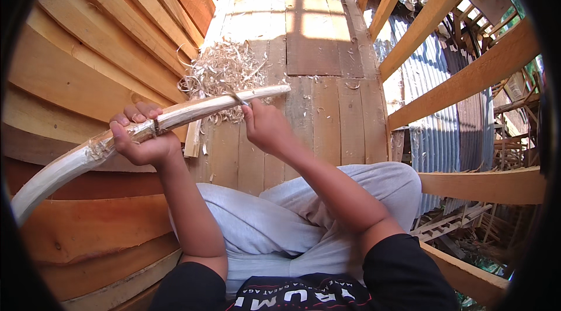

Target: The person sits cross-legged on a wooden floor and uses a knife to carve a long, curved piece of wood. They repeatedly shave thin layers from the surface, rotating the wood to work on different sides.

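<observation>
A long, curved, peeled wooden pole [196, 110] slants from the lower left up to its tip in the middle. My left hand [143, 138] is wrapped round it beside a dark knot, with the fingers over the top. My right hand [267, 128] is closed on a small knife [236, 97], whose thin blade lies against the pole near its tip. The handle is hidden in my fist. Most of the pole's surface is pale, with rougher brownish patches near my left hand.
Curly wood shavings [225, 71] lie heaped on the plank floor [321, 118] behind the pole. Long boards [105, 36] curve along my left side. At my right stand open timber rails [467, 74], with corrugated metal sheets [435, 135] beyond them. My legs [350, 194] are folded in front of me.
</observation>
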`<state>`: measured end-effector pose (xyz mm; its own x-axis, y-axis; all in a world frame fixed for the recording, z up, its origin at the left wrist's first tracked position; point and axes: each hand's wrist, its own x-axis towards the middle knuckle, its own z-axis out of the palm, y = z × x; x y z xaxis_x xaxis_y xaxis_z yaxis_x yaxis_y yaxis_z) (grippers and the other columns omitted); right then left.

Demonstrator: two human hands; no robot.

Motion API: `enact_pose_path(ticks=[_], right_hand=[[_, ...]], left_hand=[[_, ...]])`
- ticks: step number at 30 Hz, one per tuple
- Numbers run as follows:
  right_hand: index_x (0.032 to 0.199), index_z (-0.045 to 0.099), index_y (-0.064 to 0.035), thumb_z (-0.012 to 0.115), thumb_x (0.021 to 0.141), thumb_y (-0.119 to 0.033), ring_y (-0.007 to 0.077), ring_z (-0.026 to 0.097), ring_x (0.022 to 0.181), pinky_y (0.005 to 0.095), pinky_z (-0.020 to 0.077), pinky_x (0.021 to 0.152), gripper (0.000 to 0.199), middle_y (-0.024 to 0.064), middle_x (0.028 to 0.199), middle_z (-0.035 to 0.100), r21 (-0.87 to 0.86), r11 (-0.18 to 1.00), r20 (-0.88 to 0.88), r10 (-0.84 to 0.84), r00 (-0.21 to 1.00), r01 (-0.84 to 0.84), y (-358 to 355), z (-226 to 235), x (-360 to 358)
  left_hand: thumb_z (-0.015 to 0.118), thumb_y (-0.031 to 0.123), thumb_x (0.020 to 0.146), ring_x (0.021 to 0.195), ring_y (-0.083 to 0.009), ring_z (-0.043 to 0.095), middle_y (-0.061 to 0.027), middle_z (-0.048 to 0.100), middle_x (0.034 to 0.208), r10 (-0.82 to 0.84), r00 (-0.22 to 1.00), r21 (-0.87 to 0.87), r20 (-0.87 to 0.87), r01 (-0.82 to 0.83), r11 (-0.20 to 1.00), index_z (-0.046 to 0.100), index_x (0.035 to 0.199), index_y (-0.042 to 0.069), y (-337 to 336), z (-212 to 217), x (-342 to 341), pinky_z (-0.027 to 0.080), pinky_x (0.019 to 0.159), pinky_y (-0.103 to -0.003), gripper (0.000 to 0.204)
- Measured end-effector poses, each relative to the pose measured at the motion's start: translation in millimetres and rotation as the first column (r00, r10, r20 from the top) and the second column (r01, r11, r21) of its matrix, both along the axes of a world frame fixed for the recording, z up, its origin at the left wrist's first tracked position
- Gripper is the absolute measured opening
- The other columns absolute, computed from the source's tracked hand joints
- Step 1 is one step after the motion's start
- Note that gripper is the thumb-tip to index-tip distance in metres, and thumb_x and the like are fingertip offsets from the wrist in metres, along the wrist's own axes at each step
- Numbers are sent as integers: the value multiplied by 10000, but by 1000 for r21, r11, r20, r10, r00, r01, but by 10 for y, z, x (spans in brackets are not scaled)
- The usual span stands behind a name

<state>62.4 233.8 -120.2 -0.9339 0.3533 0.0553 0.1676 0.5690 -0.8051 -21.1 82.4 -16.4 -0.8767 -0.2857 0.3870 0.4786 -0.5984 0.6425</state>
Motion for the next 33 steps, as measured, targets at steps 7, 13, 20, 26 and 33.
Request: enact_pose_path(ticks=[7, 13, 20, 26, 33], right_hand=[[822, 544, 26, 395, 952, -265, 425, 607, 704, 516, 470, 657, 351, 267, 710, 600, 123, 992, 141, -25, 990, 7, 22, 238, 45], [822, 531, 29, 398, 964, -275, 456, 571, 685, 536, 438, 642, 361, 268, 680, 582, 93, 993, 80, -80, 994, 72, 316, -236, -45], [832, 527, 24, 408, 954, -268, 462, 556, 664, 533, 425, 625, 337, 277, 660, 567, 124, 992, 105, 13, 994, -26, -106, 326, 71], [805, 582, 33, 385, 953, -300, 439, 598, 754, 525, 455, 696, 414, 265, 737, 609, 22, 1000, 70, 0, 998, -1, 449, -295, -97], [851, 593, 52, 360, 955, -305, 440, 597, 840, 508, 454, 777, 438, 267, 841, 626, 57, 997, 149, -61, 987, 53, 157, 224, 109]], left_hand=[[557, 367, 808, 537, -148, 418, -8, 397, 603, -99, 988, -18, -119, 97, 995, 405, 767, 136, -70, -43, -60, 396, 538, -276, 279], [546, 380, 808, 525, -159, 429, -17, 403, 602, -94, 994, 3, -47, 94, 996, 403, 765, 141, -12, -20, -62, 401, 535, -286, 281], [537, 391, 808, 555, -153, 430, -9, 413, 618, -147, 978, -50, -149, 141, 989, 420, 762, 148, -114, -80, -67, 389, 546, -282, 273], [554, 338, 790, 500, -157, 430, -26, 410, 596, -81, 993, -2, -85, 82, 997, 392, 769, 134, 13, -14, -27, 392, 503, -277, 261], [617, 293, 781, 502, -143, 435, -30, 406, 603, -237, 925, -43, -296, 235, 971, 384, 807, 110, 142, 3, 70, 407, 484, -256, 298]])
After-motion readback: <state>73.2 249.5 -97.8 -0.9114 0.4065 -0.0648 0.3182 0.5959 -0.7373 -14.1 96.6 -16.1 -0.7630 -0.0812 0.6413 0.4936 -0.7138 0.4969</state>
